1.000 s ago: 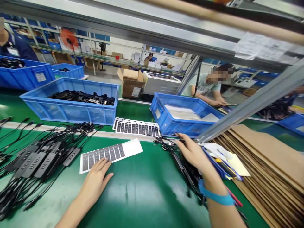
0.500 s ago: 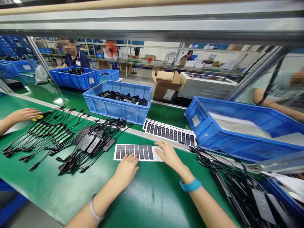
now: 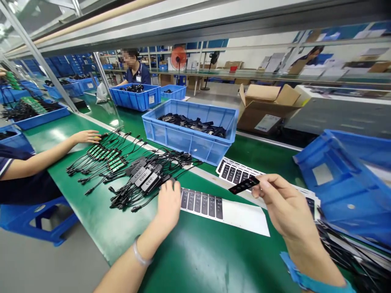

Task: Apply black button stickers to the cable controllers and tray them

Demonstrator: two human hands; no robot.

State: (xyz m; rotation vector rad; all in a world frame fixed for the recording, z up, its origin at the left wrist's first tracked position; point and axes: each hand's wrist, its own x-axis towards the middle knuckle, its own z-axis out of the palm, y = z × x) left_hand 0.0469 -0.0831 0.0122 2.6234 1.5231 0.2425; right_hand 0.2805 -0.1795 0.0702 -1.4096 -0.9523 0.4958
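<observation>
My right hand (image 3: pixel 284 203) is raised over the table, pinching a thin black label sticker (image 3: pixel 244 185) between thumb and fingers. Below it lies a white label sheet (image 3: pixel 244 217), with a row of dark stickers on its left part and bare backing on its right. My left hand (image 3: pixel 169 205) is over the sheet's left end, fingers slightly apart. Its fingertips meet the edge of a black cabled controller (image 3: pixel 167 180), partly hidden behind them. Beside it is a pile of similar grey-black controllers (image 3: pixel 146 179) with cables.
A second label sheet (image 3: pixel 233 173) lies behind, partly covered by my right hand. A blue bin (image 3: pixel 186 140) holds black parts; another blue bin (image 3: pixel 320 175) stands right. At left, a co-worker's hand (image 3: pixel 88 136) is near green circuit boards (image 3: pixel 106 154). Black cables lie at lower right.
My right hand has lifted off the sheet and now holds a label sticker. My left hand has moved to the sheet's left end, by the controller. The view has turned left.
</observation>
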